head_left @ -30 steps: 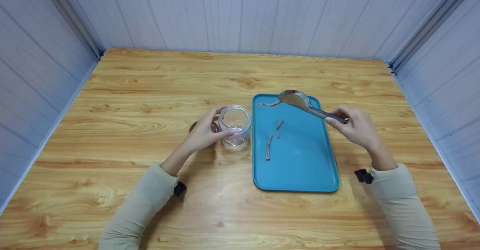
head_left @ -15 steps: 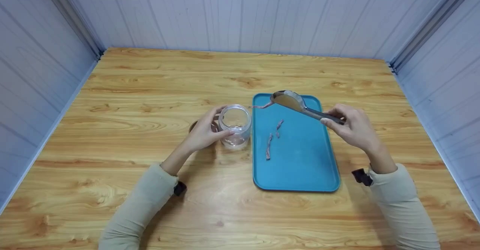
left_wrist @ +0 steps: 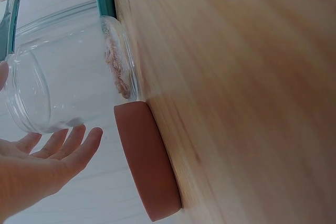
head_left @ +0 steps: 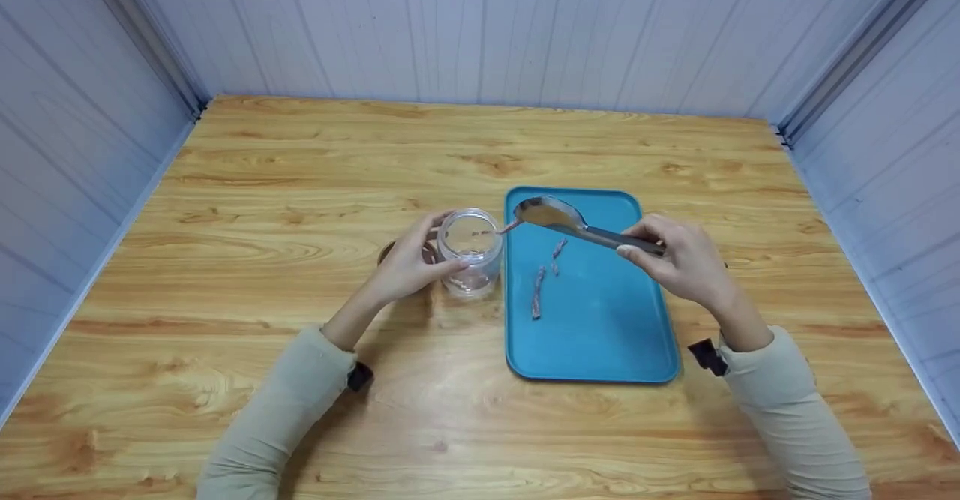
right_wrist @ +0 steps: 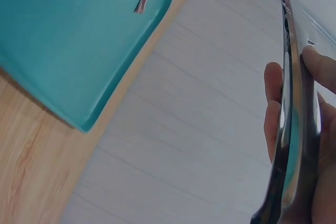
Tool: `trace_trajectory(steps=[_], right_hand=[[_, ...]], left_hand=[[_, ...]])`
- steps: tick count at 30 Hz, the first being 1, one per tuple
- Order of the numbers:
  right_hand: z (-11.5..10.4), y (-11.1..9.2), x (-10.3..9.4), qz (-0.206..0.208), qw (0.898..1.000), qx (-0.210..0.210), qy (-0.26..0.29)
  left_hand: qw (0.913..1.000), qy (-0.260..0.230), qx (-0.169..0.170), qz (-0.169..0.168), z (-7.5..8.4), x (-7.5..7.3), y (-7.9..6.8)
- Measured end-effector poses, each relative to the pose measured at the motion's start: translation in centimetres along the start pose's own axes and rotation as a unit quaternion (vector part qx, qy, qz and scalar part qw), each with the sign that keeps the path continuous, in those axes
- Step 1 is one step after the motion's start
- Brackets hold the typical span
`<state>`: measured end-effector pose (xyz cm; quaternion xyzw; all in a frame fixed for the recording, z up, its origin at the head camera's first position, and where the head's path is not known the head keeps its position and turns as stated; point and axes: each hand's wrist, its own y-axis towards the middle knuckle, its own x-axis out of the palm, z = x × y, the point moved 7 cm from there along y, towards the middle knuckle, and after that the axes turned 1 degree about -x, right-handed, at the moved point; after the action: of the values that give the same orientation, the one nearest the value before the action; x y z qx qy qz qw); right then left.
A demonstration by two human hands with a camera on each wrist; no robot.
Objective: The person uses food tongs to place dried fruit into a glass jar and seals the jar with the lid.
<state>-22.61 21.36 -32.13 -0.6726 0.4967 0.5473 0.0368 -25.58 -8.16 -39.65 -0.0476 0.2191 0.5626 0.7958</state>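
My left hand (head_left: 409,264) holds a clear jar (head_left: 489,275) upright on the table, thumb on the near side and fingers round the back. Reddish meat strips (left_wrist: 116,66) lie on the jar's bottom in the left wrist view. With my right hand (head_left: 679,264) I grip metal tongs (head_left: 551,217) by the handle; their broad ends reach left over the tray. A thin dried meat strip (head_left: 511,226) sticks out of the tongs' tip, and its far end overlaps the jar's mouth. On the blue tray (head_left: 607,342) lie more meat strips (head_left: 538,294).
Behind my left hand, beside the jar, sits a round reddish-brown lid (left_wrist: 147,161), mostly covered by the hand in the head view. The tray's left edge runs close along the jar. Pale panel walls (head_left: 480,28) enclose the wooden table (head_left: 337,163) at the back and sides.
My right hand has brought the tongs and the gripped meat strip leftward from over the tray to the jar's mouth. The left hand and jar have stayed in place.
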Motion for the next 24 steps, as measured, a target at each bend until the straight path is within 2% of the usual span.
trace_trajectory(steps=[8, 14, 24], right_hand=[[-0.8, 0.4, 1.3, -0.001, 1.0, -0.02, -0.001], [-1.2, 0.7, 2.1, -0.006, 1.0, -0.028, -0.005], [-1.1, 0.6, 1.9, -0.003, 1.0, -0.015, 0.002]], left_hand=[[1.0, 0.007, 0.003, -0.002, 0.6, 0.0, -0.1], [0.9998, 0.018, -0.007, -0.003, -0.2, 0.0, 0.1], [0.9999, 0.014, -0.001, -0.002, 0.0, 0.0, 0.0]])
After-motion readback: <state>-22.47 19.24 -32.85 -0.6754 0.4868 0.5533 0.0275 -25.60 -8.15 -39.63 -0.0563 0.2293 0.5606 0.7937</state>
